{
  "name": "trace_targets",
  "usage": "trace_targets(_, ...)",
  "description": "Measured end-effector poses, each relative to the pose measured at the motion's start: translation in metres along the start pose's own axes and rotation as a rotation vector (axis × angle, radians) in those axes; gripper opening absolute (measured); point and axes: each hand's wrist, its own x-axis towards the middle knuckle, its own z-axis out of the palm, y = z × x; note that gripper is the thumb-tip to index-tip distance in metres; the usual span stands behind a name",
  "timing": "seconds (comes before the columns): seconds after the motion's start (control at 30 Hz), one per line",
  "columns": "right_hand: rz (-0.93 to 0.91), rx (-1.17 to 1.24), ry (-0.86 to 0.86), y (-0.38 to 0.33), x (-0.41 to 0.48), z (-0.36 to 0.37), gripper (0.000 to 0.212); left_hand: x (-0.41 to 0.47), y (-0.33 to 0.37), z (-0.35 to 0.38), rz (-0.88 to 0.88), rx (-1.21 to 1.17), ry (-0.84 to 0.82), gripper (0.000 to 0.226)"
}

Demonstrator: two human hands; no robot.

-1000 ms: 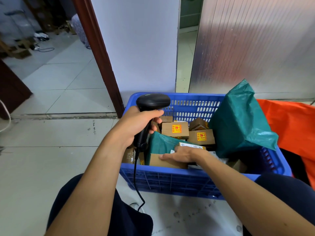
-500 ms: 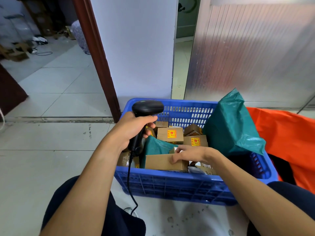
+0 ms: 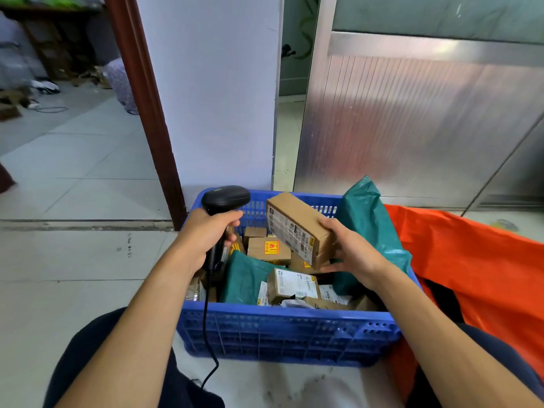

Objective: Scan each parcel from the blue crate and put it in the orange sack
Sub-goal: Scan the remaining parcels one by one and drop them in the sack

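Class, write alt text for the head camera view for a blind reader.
A person's right hand holds a cardboard box above a blue crate of parcels, while the left hand grips a black scanner beside it. An orange sack lies to the right.

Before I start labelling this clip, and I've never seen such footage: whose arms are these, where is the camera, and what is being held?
There is no machine here. A person works with bare hands, filmed by one camera worn on the head, looking forward and down. The left hand grips a black corded scanner. The right hand holds a brown labelled box above the blue crate. The crate stands on the tiled floor and holds more small boxes and green mailer bags. The orange sack lies to its right.
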Motion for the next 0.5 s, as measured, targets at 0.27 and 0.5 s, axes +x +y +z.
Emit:
trace_targets(0.27,-0.064,0.129,0.002,-0.003,-0.012,-0.013,0.054,-0.007,0.003,0.011,0.096,-0.104,0.085,0.012)
trace_targets(0.5,-0.024,0.155,-0.088,-0.001,-0.005,-0.011,0.065,-0.012,0.001,0.022,0.132,-0.105,0.067,0.02)
